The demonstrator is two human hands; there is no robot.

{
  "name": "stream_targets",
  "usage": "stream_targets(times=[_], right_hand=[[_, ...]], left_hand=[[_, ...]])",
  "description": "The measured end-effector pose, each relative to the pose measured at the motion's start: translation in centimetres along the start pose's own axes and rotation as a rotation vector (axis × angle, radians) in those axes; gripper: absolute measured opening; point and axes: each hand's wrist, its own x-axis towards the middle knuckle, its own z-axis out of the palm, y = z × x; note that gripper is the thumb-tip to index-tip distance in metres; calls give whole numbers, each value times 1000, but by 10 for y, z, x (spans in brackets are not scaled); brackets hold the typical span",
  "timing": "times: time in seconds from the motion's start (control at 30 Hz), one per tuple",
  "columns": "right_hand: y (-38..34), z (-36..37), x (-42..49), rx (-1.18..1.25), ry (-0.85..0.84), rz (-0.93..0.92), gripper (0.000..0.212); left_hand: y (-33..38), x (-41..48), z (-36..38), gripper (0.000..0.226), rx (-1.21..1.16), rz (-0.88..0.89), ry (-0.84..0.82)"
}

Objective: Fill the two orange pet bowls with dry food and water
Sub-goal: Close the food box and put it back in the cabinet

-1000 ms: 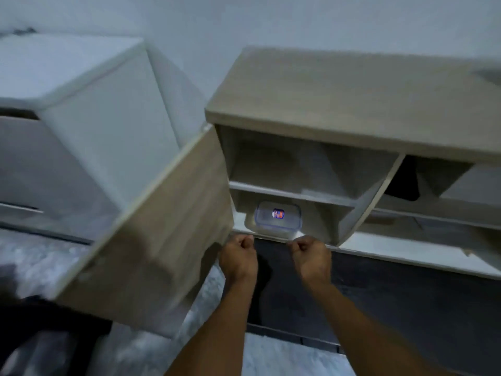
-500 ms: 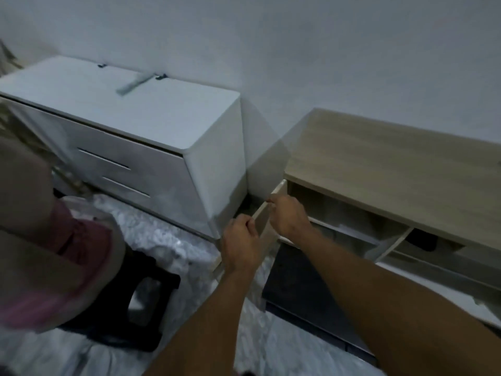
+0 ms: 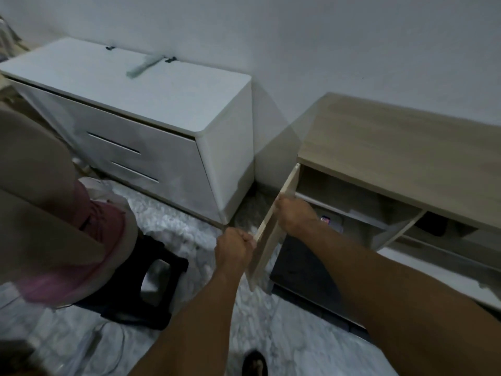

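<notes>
No orange pet bowl is in view. Both my hands hold the light wooden cabinet door [image 3: 264, 240], which stands open and edge-on to me. My left hand [image 3: 234, 246] is clenched on its top edge nearer to me. My right hand [image 3: 294, 215] grips the same edge closer to the hinge. Behind my right hand, a clear plastic container with a small coloured label [image 3: 325, 220] lies on the lower shelf of the wooden cabinet [image 3: 393, 142], mostly hidden by my wrist.
A white drawer chest [image 3: 151, 104] stands left of the cabinet against the wall. A black stool [image 3: 151, 289] sits on the marble floor [image 3: 271, 340], with a seated person in pink [image 3: 89, 253] on it. A dark foot [image 3: 254, 363] shows at the bottom.
A second ago both fists were at the lower shelf in front of the container, with the door swung wide. Both hands have since moved onto the door's edge and the view has pulled back.
</notes>
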Motion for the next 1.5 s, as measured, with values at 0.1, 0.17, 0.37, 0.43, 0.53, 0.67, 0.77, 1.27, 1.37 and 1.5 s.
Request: stream_targets(times=[0.1, 0.17, 0.37, 0.43, 0.53, 0.67, 0.77, 1.27, 1.37, 1.5], right_hand=[[5, -4, -9, 68, -7, 76, 31], [9, -7, -17, 57, -16, 110, 37], [39, -8, -55, 6, 4, 140, 26], [46, -4, -63, 27, 29, 179, 23], [66, -2, -76, 86, 68, 291, 23], [101, -7, -100, 70, 162, 420, 22], [132, -10, -115, 1, 218, 493, 26], [181, -40, -83, -181, 223, 533, 28], [188, -48, -76, -195, 227, 533, 25], [198, -55, -68, -222, 231, 512, 26]], left_hand=[[6, -12, 15, 6, 6, 40, -91], [11, -14, 26, 7, -11, 86, -174], [43, -6, 36, 17, 147, 243, -209], [60, 2, 36, 18, 168, 283, -168], [98, 8, 54, 21, 64, 319, -278], [146, -6, 83, 35, 151, 419, -355], [169, -13, 109, 32, 309, 616, -483], [218, 10, 162, 24, 977, 1329, -221], [222, 13, 169, 24, 984, 1279, -247], [227, 16, 175, 28, 947, 1292, -203]])
